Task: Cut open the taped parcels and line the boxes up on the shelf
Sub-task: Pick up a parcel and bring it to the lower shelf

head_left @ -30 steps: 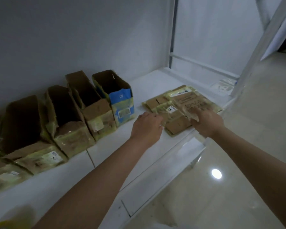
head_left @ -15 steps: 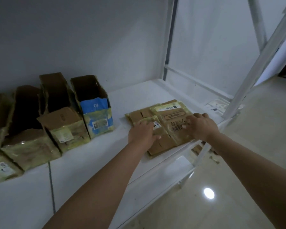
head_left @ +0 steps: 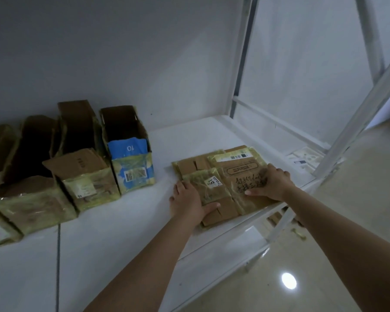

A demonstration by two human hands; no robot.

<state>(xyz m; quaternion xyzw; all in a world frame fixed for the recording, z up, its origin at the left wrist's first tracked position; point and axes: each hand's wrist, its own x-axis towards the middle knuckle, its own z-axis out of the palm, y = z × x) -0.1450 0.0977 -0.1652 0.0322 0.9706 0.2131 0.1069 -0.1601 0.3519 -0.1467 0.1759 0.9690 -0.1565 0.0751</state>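
Note:
A stack of flattened, tape-covered cardboard boxes [head_left: 232, 174] lies on the white shelf [head_left: 126, 221] near its right end. My left hand [head_left: 186, 199] grips the stack's near-left edge, thumb on top and fingers down along the side. My right hand [head_left: 271, 184] rests flat on the handwritten top box, fingers spread. To the left, several opened boxes stand in a row against the wall, ending with a blue-labelled box [head_left: 131, 154] and a brown box [head_left: 86, 167] beside it.
The shelf's white metal posts [head_left: 356, 122] rise at the right end. A lower shelf [head_left: 232, 251] shows beneath the front edge. Small items lie on the glossy floor [head_left: 324, 255] behind the post, with scraps under the shelf.
My view has swung right, so the row of boxes sits further left. My left hand has gone from the top of the stack to its left edge. The right hand stays on top.

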